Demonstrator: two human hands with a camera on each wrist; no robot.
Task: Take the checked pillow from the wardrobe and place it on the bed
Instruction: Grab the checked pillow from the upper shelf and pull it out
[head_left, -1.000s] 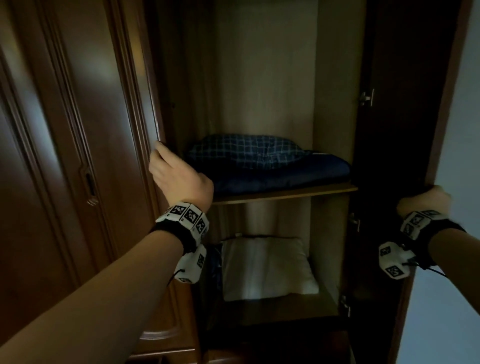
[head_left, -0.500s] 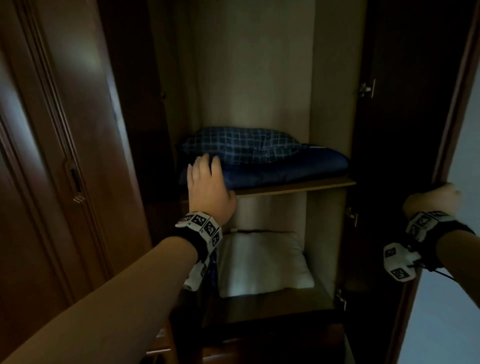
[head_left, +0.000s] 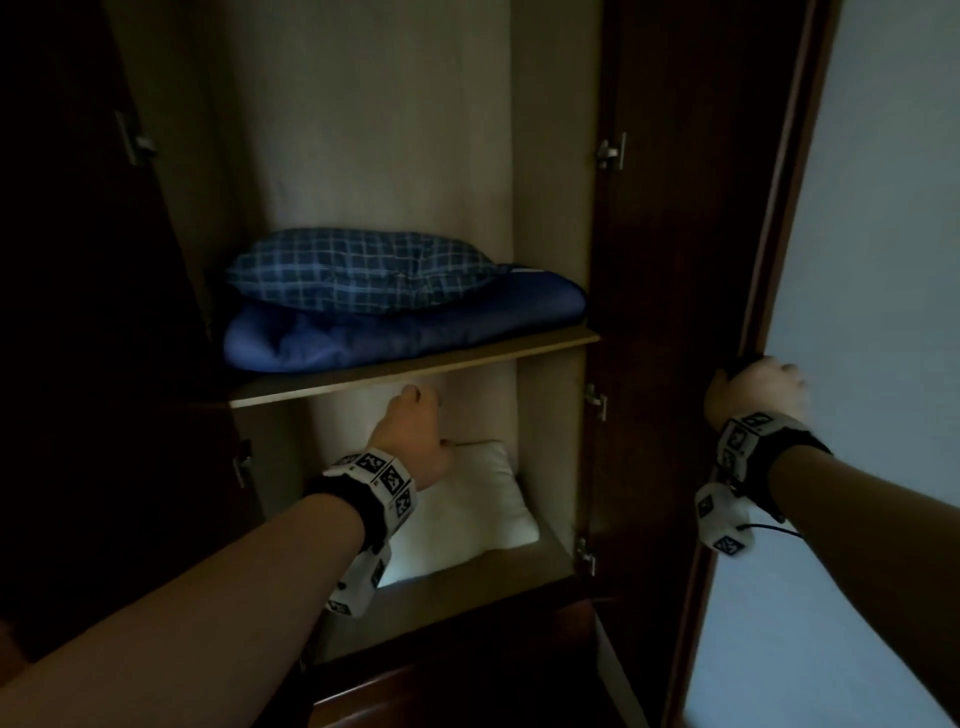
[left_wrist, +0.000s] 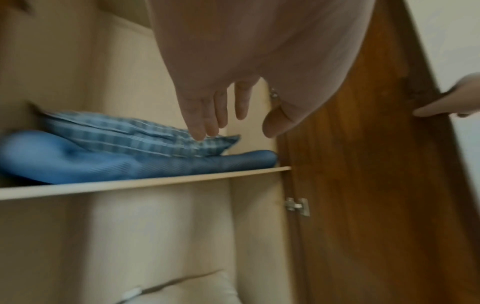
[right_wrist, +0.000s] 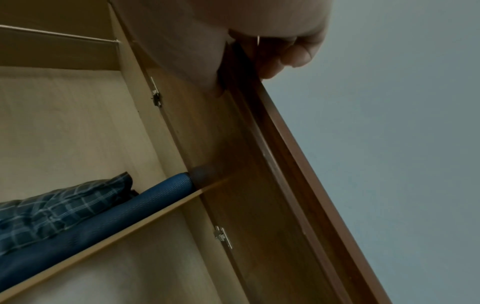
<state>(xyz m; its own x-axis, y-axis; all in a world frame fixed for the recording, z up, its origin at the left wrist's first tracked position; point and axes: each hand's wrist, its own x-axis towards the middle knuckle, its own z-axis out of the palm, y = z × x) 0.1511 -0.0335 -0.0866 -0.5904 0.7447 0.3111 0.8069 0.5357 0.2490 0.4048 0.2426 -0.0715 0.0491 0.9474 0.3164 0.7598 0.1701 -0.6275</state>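
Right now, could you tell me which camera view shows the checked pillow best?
The head view: the whole checked pillow shows sharply, lying atop the folded blue blanket. The left wrist view shows most of it, blurred, behind the left hand. The right wrist view catches only one end.

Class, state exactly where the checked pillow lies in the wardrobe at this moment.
In the head view the checked pillow lies on the upper shelf, atop a folded dark blue blanket, above the white pillow.
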